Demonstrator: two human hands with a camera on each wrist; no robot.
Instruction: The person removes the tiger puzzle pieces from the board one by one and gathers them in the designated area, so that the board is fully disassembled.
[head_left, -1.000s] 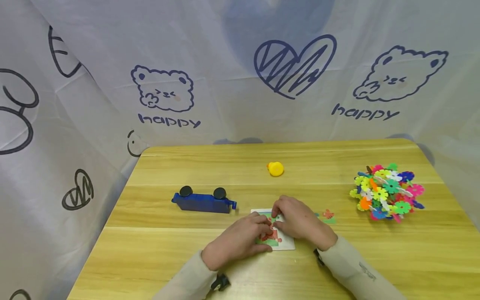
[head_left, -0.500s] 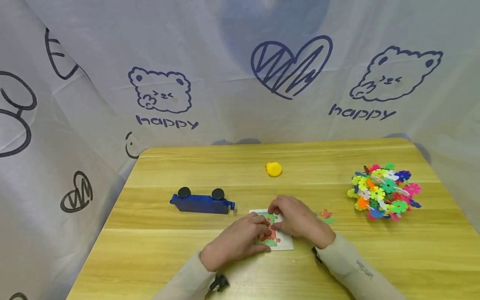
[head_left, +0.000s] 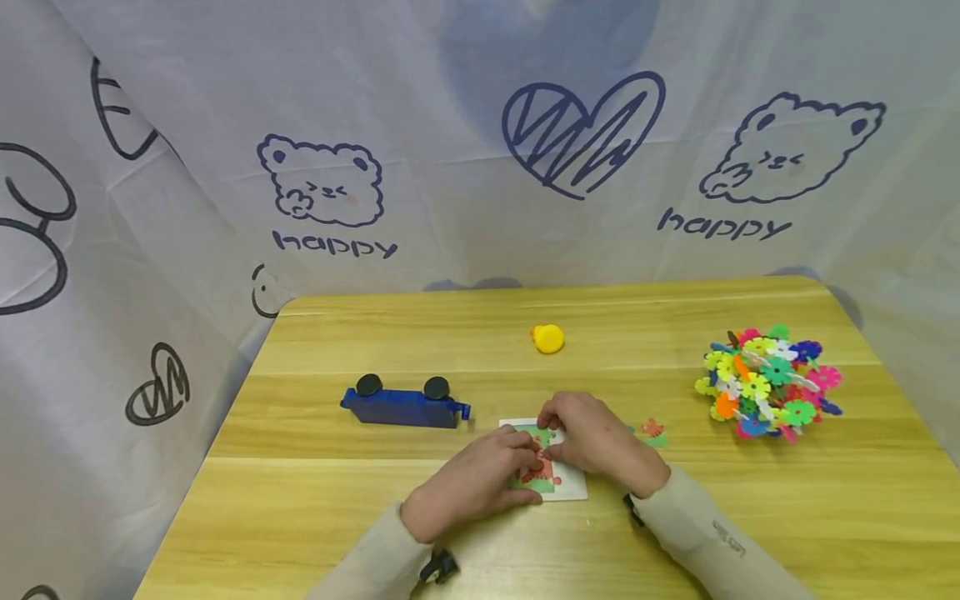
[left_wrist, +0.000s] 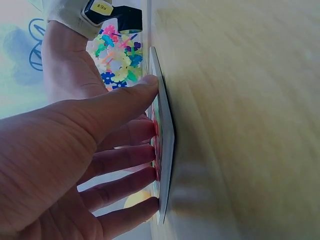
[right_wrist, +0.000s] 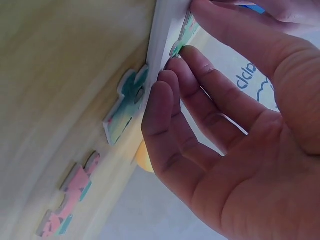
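Note:
A small white puzzle board (head_left: 573, 487) lies flat on the table, with a green and red picture (head_left: 536, 479) filling its left part. My left hand (head_left: 480, 477) rests on it: the thumb touches the near edge and the nearly straight fingers press the picture, as the left wrist view shows. At the picture's far right part, my right hand (head_left: 600, 437) holds a green puzzle piece (right_wrist: 187, 35) between thumb and forefinger, its other fingers bent. Loose puzzle pieces (head_left: 653, 430) lie right of the board; the right wrist view separates a green-blue piece (right_wrist: 125, 105) from a pink one (right_wrist: 70, 195).
Left of the board, a blue toy vehicle (head_left: 405, 408) with black wheels lies on its side. A yellow toy duck (head_left: 549, 338) sits beyond the board. Colourful flower-shaped plastic pieces (head_left: 772, 383) are heaped at the right. A printed curtain (head_left: 465, 200) hangs behind the table.
The head view has shifted slightly. Both hands stay at the board in nearly the same pose, and the loose pieces have not moved.

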